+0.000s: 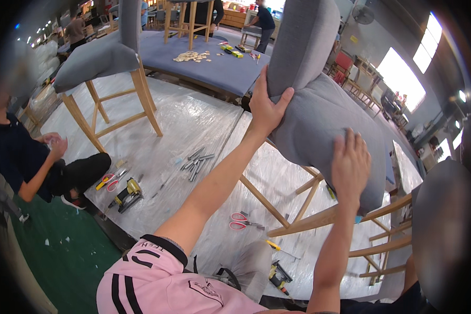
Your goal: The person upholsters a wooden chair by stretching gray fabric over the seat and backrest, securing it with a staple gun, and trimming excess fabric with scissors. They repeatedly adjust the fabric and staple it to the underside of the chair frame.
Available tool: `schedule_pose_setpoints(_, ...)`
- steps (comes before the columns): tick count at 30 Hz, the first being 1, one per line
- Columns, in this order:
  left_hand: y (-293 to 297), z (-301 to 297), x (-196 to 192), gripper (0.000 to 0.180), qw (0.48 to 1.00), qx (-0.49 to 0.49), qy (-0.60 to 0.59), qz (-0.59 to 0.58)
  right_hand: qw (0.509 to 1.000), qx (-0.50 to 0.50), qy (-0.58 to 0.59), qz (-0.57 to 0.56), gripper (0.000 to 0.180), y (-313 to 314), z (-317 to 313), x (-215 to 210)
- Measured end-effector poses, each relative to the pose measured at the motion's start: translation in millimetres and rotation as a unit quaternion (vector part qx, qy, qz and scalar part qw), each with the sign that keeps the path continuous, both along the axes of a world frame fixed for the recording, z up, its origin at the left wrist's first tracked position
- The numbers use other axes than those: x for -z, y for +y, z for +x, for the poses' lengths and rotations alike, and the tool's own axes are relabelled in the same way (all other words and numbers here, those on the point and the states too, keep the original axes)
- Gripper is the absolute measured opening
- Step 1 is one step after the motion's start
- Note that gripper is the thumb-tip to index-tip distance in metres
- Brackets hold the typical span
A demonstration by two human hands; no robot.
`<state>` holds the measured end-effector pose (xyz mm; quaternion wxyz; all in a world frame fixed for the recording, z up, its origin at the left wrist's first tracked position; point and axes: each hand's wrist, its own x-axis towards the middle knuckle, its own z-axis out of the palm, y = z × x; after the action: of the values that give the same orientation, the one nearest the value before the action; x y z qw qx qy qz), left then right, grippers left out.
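Note:
A grey upholstered chair (324, 120) with pale wooden legs stands on the plastic-covered worktable in front of me. My left hand (267, 107) holds the chair's side where the backrest meets the seat, its thumb lying on the cloth. Some of its fingers are hidden by the chair. On the seat's padded top, my right hand (352, 167) lies flat with the fingers stretched out, pressing the grey fabric. Red-handled scissors (239, 221) lie below the chair, beside its front leg.
Another grey chair (97, 60) stands at left. Near it lie a staple gun (126, 196), more scissors (110, 181) and several metal bolts (198, 162). A screwdriver (283, 250) and a second staple gun (280, 277) lie nearer me. A co-worker (34, 157) sits left; another person (447, 220) is at right.

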<state>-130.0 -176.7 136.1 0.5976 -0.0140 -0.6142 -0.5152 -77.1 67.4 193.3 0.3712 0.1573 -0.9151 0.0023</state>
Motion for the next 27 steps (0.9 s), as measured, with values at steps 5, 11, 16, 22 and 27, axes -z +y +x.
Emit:
schedule_pose_setpoints(5,8.0,-0.2,3.3,0.081,0.996,0.058,0.059,-0.010,0.988,-0.129,0.061,-0.054,0.069,-59.6,-0.6,8.9)
schedule_pose_setpoints(11,-18.1,17.7,4.9,0.084,0.991,0.126,-0.040,-0.032,0.876,-0.425,0.068,-0.216,0.033,-37.6,43.4,28.4)
schedule_pose_setpoints(16,10.1,89.8,30.1,0.048,0.997,-0.041,-0.043,-0.042,0.646,-0.239,-0.062,-0.723,0.038,98.3,134.9,114.3)
schedule_pose_setpoints(22,215.6,166.1,62.1,0.047,0.771,0.531,-0.350,0.030,0.514,-0.121,-0.235,-0.816,0.060,178.0,96.7,134.6)
schedule_pose_setpoints(27,250.7,126.8,38.9,0.062,0.655,0.607,-0.432,0.127,0.451,-0.181,-0.316,-0.815,0.053,167.5,80.8,131.4)
